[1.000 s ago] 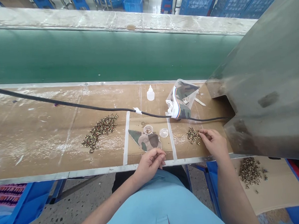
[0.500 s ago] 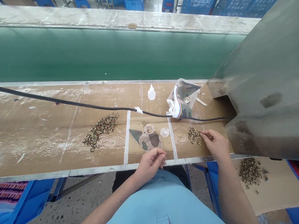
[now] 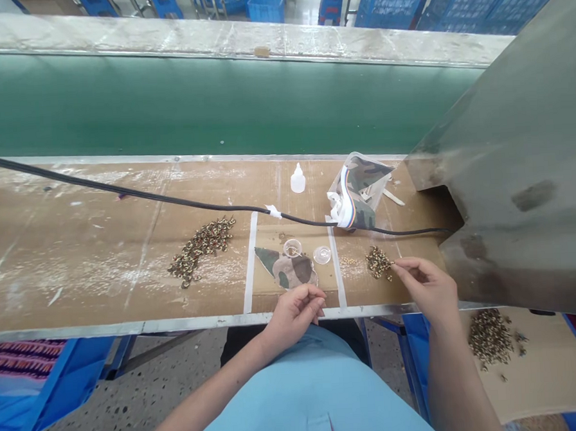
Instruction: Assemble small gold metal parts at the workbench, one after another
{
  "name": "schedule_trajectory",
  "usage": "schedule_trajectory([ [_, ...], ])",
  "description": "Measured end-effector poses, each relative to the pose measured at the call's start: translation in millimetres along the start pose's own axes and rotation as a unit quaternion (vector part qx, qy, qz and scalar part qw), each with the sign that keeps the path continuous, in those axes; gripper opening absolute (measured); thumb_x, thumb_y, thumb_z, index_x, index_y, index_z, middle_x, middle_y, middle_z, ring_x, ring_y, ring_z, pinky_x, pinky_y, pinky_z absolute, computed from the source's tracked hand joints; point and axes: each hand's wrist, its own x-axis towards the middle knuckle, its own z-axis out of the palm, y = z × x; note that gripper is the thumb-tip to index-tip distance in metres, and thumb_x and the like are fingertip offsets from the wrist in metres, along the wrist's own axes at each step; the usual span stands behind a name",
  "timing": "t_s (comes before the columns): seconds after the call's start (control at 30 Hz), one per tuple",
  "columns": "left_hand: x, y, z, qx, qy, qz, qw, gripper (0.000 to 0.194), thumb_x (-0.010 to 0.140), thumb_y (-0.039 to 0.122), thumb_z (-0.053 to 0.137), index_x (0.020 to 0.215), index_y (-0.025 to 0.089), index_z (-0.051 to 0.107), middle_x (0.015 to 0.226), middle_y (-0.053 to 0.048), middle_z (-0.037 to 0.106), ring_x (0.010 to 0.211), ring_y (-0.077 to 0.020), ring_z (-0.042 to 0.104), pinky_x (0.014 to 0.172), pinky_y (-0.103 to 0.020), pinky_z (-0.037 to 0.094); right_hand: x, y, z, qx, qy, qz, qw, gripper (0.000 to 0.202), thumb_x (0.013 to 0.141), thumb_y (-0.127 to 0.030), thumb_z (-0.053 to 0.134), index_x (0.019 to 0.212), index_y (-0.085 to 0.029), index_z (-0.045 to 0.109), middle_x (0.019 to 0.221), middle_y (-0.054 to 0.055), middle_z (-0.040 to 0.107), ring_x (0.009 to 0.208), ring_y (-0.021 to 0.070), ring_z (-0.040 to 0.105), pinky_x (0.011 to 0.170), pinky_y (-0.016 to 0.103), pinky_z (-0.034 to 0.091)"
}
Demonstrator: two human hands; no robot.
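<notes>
My left hand [image 3: 297,313] rests at the table's front edge, thumb and fingers pinched together; whatever may be between them is too small to name. Right above it lies a piece of camouflage cloth [image 3: 293,271], with a small clear cup [image 3: 292,247] at its upper edge and a clear round lid [image 3: 321,255] beside it. My right hand [image 3: 428,290] is closed in a pinch at the right side of a small pile of brassy metal pieces [image 3: 378,263]. A tiny dark bit shows at its fingertips, too small to make out.
A larger pile of similar pieces [image 3: 203,247] lies to the left. A black cable [image 3: 210,207] crosses the table behind the cup. Beyond it stand a white dropper bottle [image 3: 298,179] and a clear bag with camouflage cloth [image 3: 364,186]. A metal housing [image 3: 517,165] rises at the right.
The view has shifted slightly, so everything sits a little further right. My right hand has lowered and turned a little, its fingertips still by the small pile. My left hand keeps its pinch.
</notes>
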Motion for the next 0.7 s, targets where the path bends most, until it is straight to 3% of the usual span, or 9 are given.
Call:
schedule_trajectory([
  [0.17, 0.8, -0.1, 2.2, 0.029, -0.012, 0.02, 0.999, 0.031, 0.082, 0.038, 0.058, 0.098, 0.013, 0.065, 0.074, -0.005, 0.064, 0.056, -0.0102, 0.056, 0.054, -0.023, 0.049, -25.0, -43.0, 20.9, 0.159, -0.141, -0.103, 0.972, 0.016, 0.078, -0.036, 0.065, 0.069, -0.024, 0.067, 0.073, 0.004, 0.066, 0.07, 0.0167, 0.062, 0.061, 0.028, 0.05],
  [0.27, 0.1, -2.2, 1.7, 0.047, -0.017, 0.033, 0.998, 0.032, 0.084, 0.038, 0.056, 0.101, 0.013, 0.067, 0.079, -0.007, 0.066, 0.059, -0.0112, 0.058, 0.056, -0.023, 0.049, -34.4, -57.6, 42.1, 0.199, -0.193, -0.122, 0.953, 0.013, 0.079, -0.034, 0.066, 0.071, -0.024, 0.068, 0.07, 0.003, 0.065, 0.068, 0.0152, 0.061, 0.059, 0.026, 0.05],
  [0.4, -1.4, -5.9, 0.1, 0.027, -0.012, 0.041, 0.999, 0.028, 0.086, 0.037, 0.053, 0.091, 0.012, 0.065, 0.067, -0.003, 0.061, 0.053, -0.0092, 0.054, 0.053, -0.021, 0.047, -40.0, -59.0, 58.9, 0.216, -0.219, -0.113, 0.945, 0.011, 0.079, -0.032, 0.066, 0.073, -0.024, 0.069, 0.071, 0.002, 0.065, 0.066, 0.0137, 0.061, 0.057, 0.024, 0.05],
  [0.7, -1.3, -0.1, 1.6, 0.041, 0.0, 0.051, 0.998, 0.023, 0.086, 0.032, 0.051, 0.08, 0.013, 0.062, 0.062, -0.001, 0.057, 0.055, -0.0086, 0.05, 0.053, -0.02, 0.043, -42.2, -58.2, 57.1, 0.212, -0.233, -0.076, 0.946, 0.016, 0.08, -0.035, 0.063, 0.073, -0.022, 0.069, 0.073, 0.004, 0.067, 0.067, 0.0147, 0.062, 0.054, 0.024, 0.051],
])
